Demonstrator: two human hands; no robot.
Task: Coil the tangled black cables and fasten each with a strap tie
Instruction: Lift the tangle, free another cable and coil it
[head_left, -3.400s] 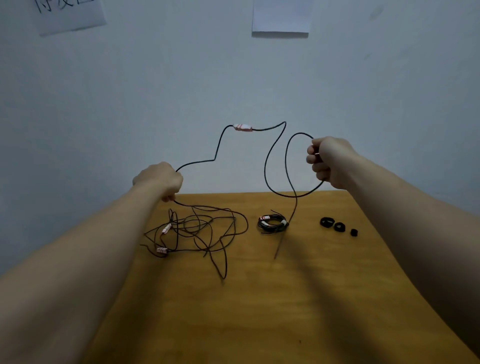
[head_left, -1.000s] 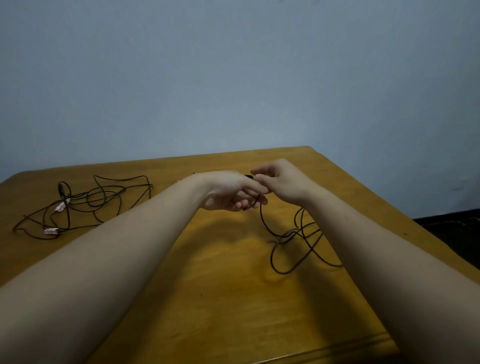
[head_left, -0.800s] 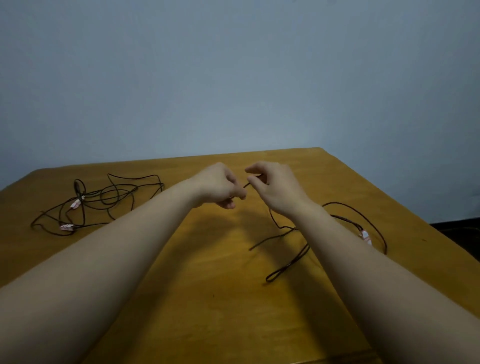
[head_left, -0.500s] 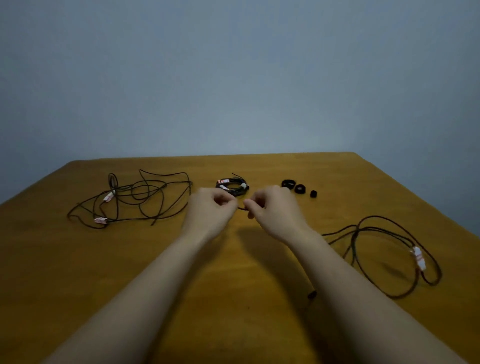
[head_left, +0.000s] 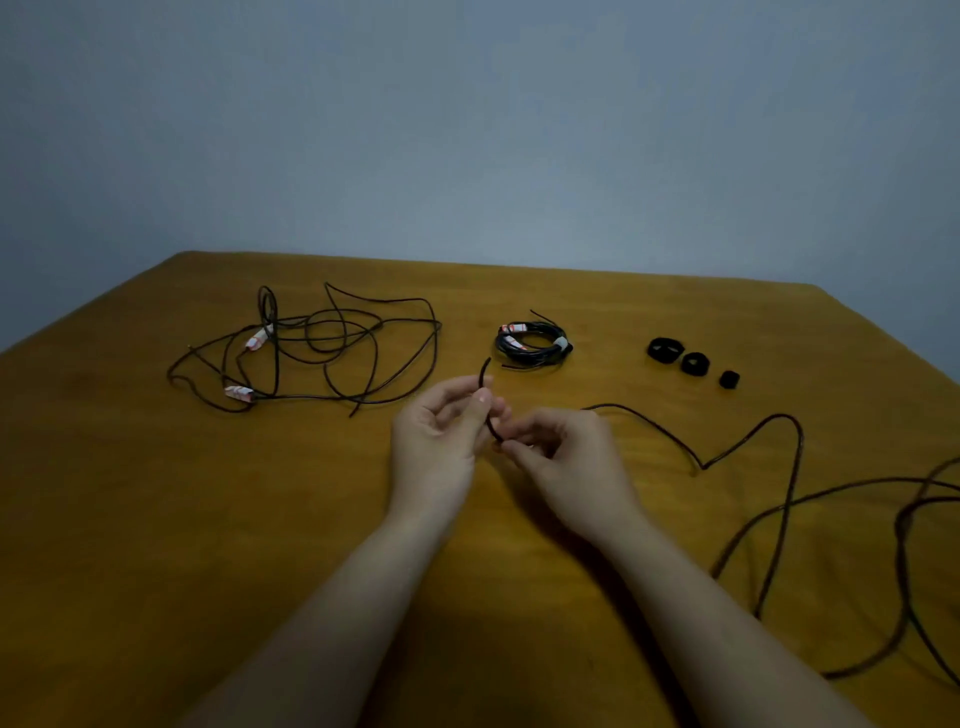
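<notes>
Pinching black cable | left hand, right hand both clamped | rest exits right edge

The cable leaves the picture at the right edge, and the right hand hides a part of it. The labels are too small to read.

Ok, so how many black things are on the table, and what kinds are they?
tangled cable pile: 1 (I can't tell how many cables are in it)
coiled cable: 1
loose cable, pinched by the left hand and right hand: 1
rolled strap ties: 3
Total: 6
</notes>
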